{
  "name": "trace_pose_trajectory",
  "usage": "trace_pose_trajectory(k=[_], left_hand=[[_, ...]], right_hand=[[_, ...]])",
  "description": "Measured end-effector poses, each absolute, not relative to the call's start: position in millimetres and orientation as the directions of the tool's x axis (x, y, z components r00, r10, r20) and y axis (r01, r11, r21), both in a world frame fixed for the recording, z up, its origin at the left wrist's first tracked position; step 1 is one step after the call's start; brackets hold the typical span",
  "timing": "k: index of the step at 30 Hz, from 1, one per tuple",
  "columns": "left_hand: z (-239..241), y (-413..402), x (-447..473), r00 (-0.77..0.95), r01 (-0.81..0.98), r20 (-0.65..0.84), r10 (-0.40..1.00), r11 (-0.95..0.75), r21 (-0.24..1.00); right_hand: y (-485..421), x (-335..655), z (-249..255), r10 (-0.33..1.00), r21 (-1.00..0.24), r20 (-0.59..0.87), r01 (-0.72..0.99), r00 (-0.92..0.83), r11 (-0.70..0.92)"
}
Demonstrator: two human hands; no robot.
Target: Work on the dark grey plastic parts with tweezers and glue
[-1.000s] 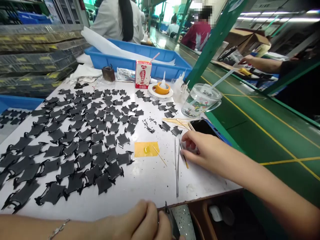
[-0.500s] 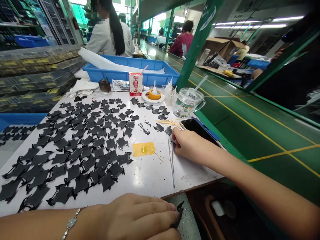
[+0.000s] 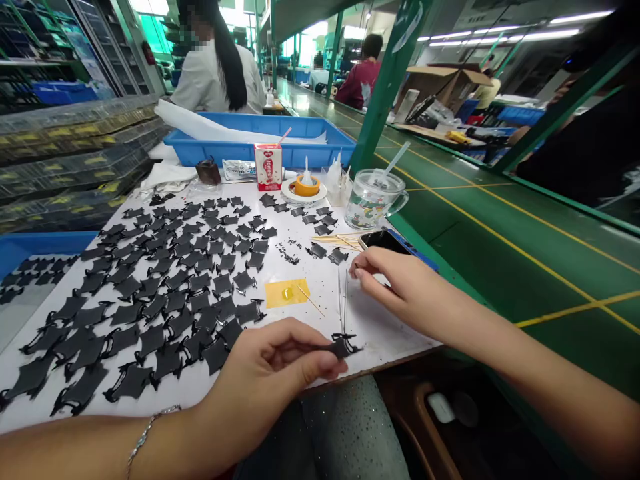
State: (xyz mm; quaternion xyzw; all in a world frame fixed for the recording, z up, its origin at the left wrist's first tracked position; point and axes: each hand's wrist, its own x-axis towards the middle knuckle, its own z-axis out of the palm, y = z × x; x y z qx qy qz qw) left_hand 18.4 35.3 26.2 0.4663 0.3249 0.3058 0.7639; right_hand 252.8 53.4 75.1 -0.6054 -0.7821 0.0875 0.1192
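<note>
Between thumb and fingers, my left hand [image 3: 280, 370] pinches a flat black plastic piece [image 3: 343, 347] with thin clip-like arms, over the table's near edge. My right hand [image 3: 390, 277] is closed in a pinch close to the table, just right of the tweezers [image 3: 343, 307]; what its fingertips hold, if anything, is too small to name. Those tweezers lie flat, tips toward me. Left of them, a yellow sheet [image 3: 274, 295] carries a clear yellowish drop, and a thin wooden stick [image 3: 313, 302] rests across it. Beyond are tiny black bits [image 3: 288, 253].
Rows of similar black pieces [image 3: 155, 287] cover the table's left side. A phone [image 3: 385, 241], wooden sticks [image 3: 335, 239], a glass mug [image 3: 375, 200], a drink carton [image 3: 269, 167] and orange tape [image 3: 307, 185] stand farther back, before a blue bin [image 3: 230, 150]. A green post [image 3: 387, 93] rises behind.
My left hand has risen from the near edge and turned, bringing the black plastic piece into fuller view. My right hand has shifted slightly; its fingertips are now more visible.
</note>
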Motion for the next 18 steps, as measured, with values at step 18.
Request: trace_pose_trajectory(k=[18], left_hand=[[25.8, 51.6, 38.2, 0.582, -0.074, -0.256, 0.772, 0.363, 0.929]], right_hand=[[39.9, 229.3, 23.2, 0.977, -0.989, -0.106, 0.118, -0.184, -0.086]])
